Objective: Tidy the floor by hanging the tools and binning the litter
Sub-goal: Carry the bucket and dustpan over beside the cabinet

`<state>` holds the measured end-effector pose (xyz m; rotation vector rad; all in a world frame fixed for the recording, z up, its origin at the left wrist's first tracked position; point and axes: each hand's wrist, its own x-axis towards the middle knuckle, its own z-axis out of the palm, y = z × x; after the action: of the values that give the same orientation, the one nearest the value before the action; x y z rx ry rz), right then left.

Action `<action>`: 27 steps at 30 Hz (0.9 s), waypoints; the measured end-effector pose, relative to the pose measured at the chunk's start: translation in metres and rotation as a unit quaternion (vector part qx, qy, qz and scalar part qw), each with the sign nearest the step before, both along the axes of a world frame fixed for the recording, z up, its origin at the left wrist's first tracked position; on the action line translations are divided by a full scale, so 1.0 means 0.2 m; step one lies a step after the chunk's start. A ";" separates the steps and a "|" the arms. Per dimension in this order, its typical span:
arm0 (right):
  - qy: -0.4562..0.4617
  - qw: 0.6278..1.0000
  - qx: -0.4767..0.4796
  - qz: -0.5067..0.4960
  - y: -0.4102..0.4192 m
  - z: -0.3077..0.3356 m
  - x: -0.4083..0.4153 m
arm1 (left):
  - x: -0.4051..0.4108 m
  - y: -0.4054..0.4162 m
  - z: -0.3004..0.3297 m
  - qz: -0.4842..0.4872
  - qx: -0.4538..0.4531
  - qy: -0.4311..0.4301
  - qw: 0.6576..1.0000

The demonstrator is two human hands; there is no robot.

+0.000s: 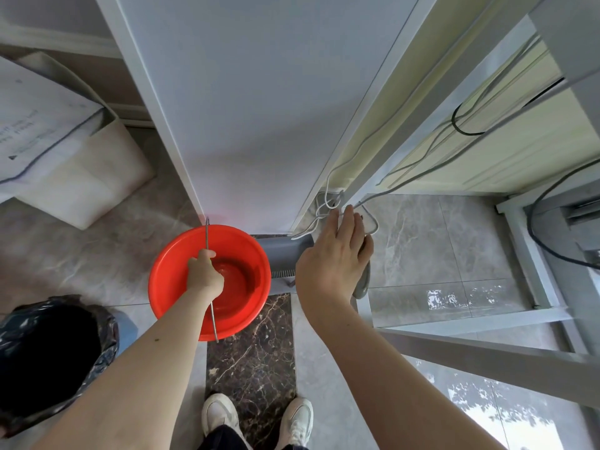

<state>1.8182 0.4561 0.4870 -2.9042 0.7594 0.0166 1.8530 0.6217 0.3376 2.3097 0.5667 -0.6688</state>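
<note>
My left hand (205,272) grips the thin metal handle (207,235) of a red bucket (168,277), which hangs just above the floor in front of a white door. My right hand (334,258) is stretched forward with straight fingers and holds nothing. It hovers over a grey dustpan (279,254) that lies on the floor at the door's foot. A grey handle (363,280) shows just under that hand. My fingertips come close to white cables (324,209) at the door frame.
A bin with a black liner (48,352) stands at lower left. A white bag (81,177) sits on the floor at left. A metal-framed table (487,349) with dangling cables stands at right. My white shoes (256,420) are on the dark marble strip.
</note>
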 end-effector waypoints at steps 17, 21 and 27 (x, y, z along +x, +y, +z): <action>0.060 0.998 0.007 -0.018 0.09 0.00 0.07 | -0.09 0.15 -0.05 0.020 0.135 0.153 0.979; 0.059 0.998 0.020 -0.015 0.11 0.01 0.07 | -0.08 0.11 0.01 -0.007 0.115 0.155 0.981; 0.069 0.997 0.039 -0.022 0.10 0.04 0.07 | -0.05 -0.02 0.16 -0.051 0.068 0.117 0.990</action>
<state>1.8316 0.4765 0.4945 -2.8335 0.8243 0.2399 1.8434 0.6182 0.3691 2.4157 0.6199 -0.9873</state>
